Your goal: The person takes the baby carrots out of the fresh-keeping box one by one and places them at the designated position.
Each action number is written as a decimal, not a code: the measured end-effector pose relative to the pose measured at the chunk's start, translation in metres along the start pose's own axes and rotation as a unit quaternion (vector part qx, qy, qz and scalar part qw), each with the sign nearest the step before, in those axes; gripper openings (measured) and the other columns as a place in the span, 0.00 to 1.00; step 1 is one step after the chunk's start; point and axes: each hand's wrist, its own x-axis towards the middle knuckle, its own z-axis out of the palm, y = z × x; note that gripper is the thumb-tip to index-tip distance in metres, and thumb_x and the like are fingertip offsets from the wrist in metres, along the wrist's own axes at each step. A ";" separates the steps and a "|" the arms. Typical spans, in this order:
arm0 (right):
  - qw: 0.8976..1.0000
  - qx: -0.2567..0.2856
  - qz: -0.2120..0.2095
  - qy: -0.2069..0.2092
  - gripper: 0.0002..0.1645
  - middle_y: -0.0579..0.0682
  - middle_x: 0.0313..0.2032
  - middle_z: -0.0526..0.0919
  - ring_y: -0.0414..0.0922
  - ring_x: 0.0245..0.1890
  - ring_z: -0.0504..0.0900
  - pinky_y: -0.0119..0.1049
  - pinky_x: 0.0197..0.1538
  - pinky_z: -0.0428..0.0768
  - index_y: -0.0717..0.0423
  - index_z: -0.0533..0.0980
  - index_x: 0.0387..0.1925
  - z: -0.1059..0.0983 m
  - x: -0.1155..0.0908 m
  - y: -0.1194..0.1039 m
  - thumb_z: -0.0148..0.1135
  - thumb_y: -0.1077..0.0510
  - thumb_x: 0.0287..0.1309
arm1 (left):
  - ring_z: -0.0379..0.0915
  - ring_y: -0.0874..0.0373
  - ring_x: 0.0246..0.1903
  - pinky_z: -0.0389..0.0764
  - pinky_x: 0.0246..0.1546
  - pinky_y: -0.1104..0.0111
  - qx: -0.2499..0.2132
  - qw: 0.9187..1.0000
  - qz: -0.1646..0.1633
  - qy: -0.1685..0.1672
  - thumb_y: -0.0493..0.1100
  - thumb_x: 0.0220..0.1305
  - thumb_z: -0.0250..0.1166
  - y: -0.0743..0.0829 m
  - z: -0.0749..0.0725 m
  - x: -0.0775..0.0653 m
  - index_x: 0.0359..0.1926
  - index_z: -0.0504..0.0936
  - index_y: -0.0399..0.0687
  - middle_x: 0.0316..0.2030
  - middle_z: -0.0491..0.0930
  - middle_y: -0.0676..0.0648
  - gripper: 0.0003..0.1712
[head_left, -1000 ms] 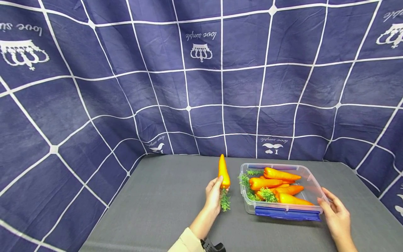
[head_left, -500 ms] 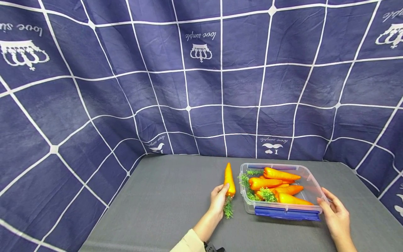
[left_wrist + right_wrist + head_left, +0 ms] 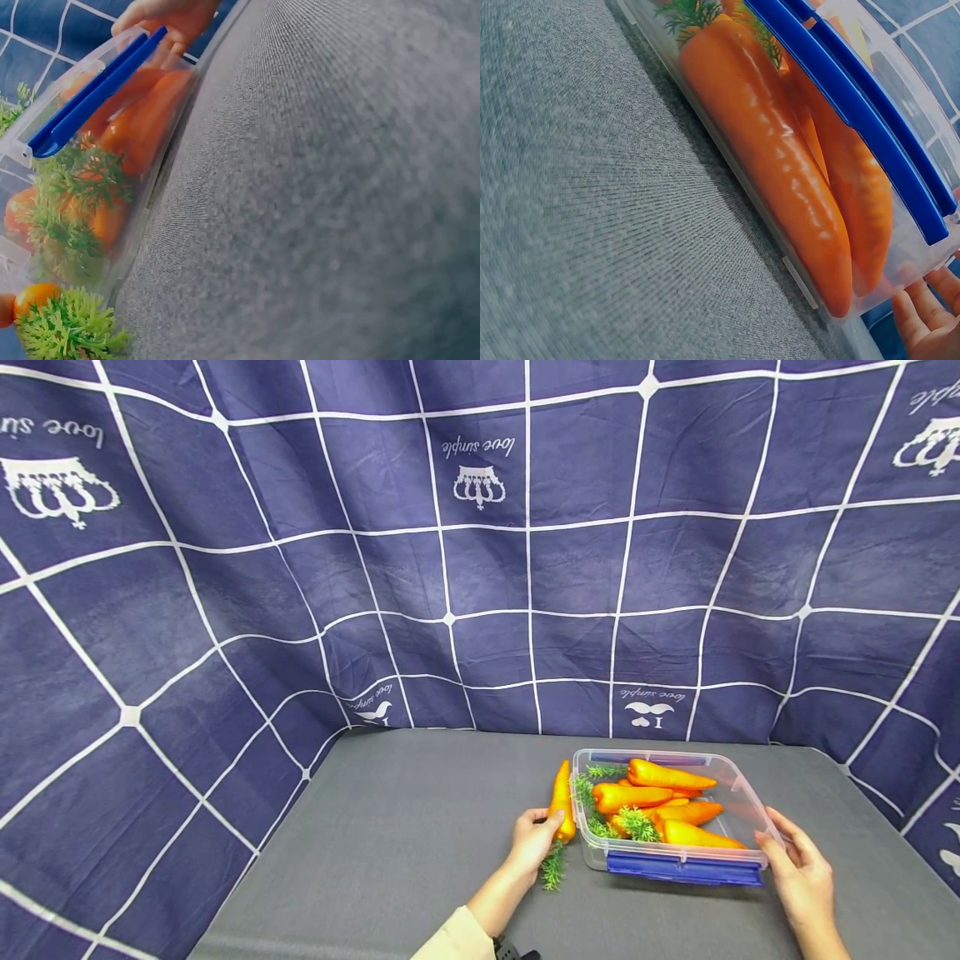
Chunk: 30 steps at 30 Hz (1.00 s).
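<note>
My left hand pinches an orange carrot near its leafy end, thumb on top. Its tip points away from me and its green leaves hang toward me, close along the left wall of a clear plastic food container. Inside lie several carrots, tips to the right, with leafy tops bunched at the left. My right hand holds the container's right end, thumb at the rim near the front corner and fingers along the outer side. In the left wrist view, only a fingertip shows beside the held carrot.
A blue clasp runs along the container's front, sticking out a little. Grey cloth covers the table. Behind and to the left hangs a dark blue curtain with white grid lines.
My left hand has moved right and toward me, bringing the carrot from apart from the container to right at its left side. The right hand and container have stayed in place.
</note>
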 end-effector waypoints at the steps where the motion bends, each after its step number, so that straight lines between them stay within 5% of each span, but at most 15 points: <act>1: 1.000 -0.004 0.001 -0.001 0.25 0.25 0.28 0.82 0.24 0.30 0.77 0.18 0.29 0.67 0.38 0.79 0.54 0.000 0.000 0.000 0.60 0.67 0.62 | 0.74 0.60 0.25 0.75 0.26 0.71 0.008 1.000 0.005 0.002 0.40 0.62 0.66 0.000 0.001 0.000 0.43 0.75 0.26 0.28 0.78 0.43 0.19; 13: 1.000 0.014 0.006 -0.006 0.25 0.25 0.30 0.83 0.23 0.32 0.78 0.16 0.31 0.69 0.39 0.79 0.54 0.000 0.000 0.000 0.60 0.67 0.62 | 0.72 0.64 0.22 0.74 0.24 0.70 0.129 0.989 0.055 0.039 0.45 0.59 0.69 0.002 0.005 -0.003 0.36 0.78 0.36 0.22 0.79 0.50 0.15; 25: 0.999 0.049 0.011 -0.016 0.25 0.27 0.32 0.83 0.23 0.35 0.79 0.15 0.34 0.70 0.37 0.79 0.52 -0.001 0.001 0.001 0.59 0.69 0.62 | 0.76 0.58 0.26 0.76 0.31 0.66 0.278 0.955 0.089 0.052 0.51 0.55 0.70 0.004 -0.002 0.000 0.28 0.86 0.38 0.23 0.82 0.51 0.18; 30: 0.998 0.054 0.012 -0.017 0.25 0.28 0.32 0.84 0.23 0.35 0.79 0.15 0.34 0.70 0.38 0.79 0.52 -0.001 0.001 0.002 0.59 0.69 0.62 | 0.75 0.53 0.31 0.75 0.36 0.63 0.294 0.947 0.117 0.054 0.49 0.57 0.68 0.018 -0.007 0.003 0.33 0.86 0.36 0.27 0.79 0.48 0.17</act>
